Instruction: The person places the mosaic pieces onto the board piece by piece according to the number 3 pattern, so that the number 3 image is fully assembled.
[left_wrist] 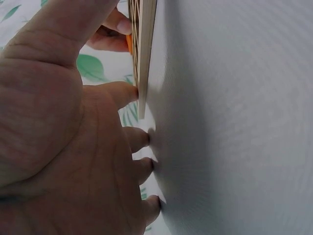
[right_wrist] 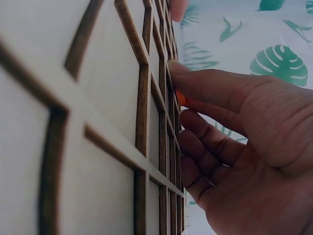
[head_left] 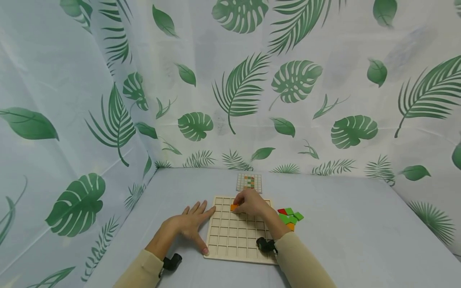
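A wooden grid board point(head_left: 223, 242) lies flat on the table, its square cells divided by raised strips. My right hand point(head_left: 252, 203) is over the board's far part and pinches an orange square tile point(head_left: 233, 207) at one of the cells. In the right wrist view the thumb and index finger point(right_wrist: 215, 88) meet at the board with a bit of orange between them; the other fingers are curled. My left hand point(head_left: 192, 224) is spread at the board's left edge, thumb at the near left corner and index finger on the rim point(left_wrist: 142, 73), other fingertips on the table.
Right of the board lies a small pile of loose tiles point(head_left: 288, 219) in green, red and orange. Behind the board lies a small pattern card point(head_left: 239, 183) showing a grid with coloured squares. Leaf-printed cloth point(head_left: 230, 140) walls off the table's back and sides.
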A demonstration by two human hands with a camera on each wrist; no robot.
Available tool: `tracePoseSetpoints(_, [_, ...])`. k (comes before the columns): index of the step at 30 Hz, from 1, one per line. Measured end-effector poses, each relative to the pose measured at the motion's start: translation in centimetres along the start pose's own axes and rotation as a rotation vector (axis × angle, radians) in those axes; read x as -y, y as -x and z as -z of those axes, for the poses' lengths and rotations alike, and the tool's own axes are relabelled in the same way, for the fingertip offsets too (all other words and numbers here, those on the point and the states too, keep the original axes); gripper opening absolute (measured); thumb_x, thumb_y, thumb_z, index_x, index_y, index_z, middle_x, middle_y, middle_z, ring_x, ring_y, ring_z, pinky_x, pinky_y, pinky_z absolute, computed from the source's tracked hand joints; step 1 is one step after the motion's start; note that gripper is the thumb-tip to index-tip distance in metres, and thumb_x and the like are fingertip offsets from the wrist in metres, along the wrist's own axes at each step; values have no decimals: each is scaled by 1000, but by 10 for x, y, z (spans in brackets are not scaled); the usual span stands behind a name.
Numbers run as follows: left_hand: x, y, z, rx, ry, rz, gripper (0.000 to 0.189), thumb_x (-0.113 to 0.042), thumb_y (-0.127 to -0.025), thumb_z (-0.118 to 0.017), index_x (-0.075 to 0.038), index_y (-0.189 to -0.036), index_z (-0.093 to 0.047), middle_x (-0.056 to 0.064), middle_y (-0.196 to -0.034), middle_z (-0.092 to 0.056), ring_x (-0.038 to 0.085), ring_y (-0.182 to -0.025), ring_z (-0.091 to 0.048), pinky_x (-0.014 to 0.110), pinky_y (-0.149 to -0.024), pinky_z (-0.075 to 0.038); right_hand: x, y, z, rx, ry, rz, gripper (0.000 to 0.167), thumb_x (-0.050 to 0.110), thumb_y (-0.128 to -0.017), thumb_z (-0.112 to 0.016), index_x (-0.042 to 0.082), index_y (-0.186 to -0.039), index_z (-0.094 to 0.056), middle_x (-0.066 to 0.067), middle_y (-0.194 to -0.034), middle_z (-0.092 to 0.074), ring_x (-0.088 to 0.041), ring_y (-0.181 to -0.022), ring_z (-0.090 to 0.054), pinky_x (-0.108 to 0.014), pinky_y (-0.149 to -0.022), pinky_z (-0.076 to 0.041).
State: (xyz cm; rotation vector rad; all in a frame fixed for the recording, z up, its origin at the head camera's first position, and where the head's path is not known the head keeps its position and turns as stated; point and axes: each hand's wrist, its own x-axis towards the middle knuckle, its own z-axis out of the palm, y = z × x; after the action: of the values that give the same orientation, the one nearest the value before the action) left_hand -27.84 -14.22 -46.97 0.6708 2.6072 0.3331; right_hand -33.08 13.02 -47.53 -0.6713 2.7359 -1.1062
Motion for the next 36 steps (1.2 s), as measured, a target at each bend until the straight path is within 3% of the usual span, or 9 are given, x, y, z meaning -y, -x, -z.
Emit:
tracePoseSetpoints(6, [1,0,-1,-3,0,-2,140,-67,-60,-93,-27,-169,-15,15,-176,-3,39,-163,0,63,-129,-7,1,0,-1,0,-2,-36,22,14,-84,-88,7,-104,-81,-2,-99,-76,-14,-87,-67,-33,-75,-59])
tracePoseSetpoints(23, [-2,2,3,-3,8,-6,139,-66,-61,-94,-26,-169,-15,15,-176,-2,39,-163,0,63,-129,-6,6,3,3,6,-3,-21,25,13,-83,-88,4,-106,-81,-7,-101,-76,-17,-88,-67,-36,-75,-60])
tracePoseSetpoints(29, [-3,2,3,-8,14,-10,139,-65,-60,-94,-26,-169,-16,16,-176,-2,39,-163,0,64,-129,-6,8,9,16,25,12,-28,34,22,-91,-82,5,-119,-77,-8,-114,-74,-23,-104,-68,-44,-89,-59])
tracePoseSetpoints(36, [-2,3,3,-7,-1,-6,140,-65,-60,-94,-25,-169,-16,16,-176,-4,40,-163,-1,64,-129,-7,3,22,39,14,12,22,39,25,-95,-77,1,-126,-72,-10,-111,-72,-17,-92,-65,-37,-79,-56])
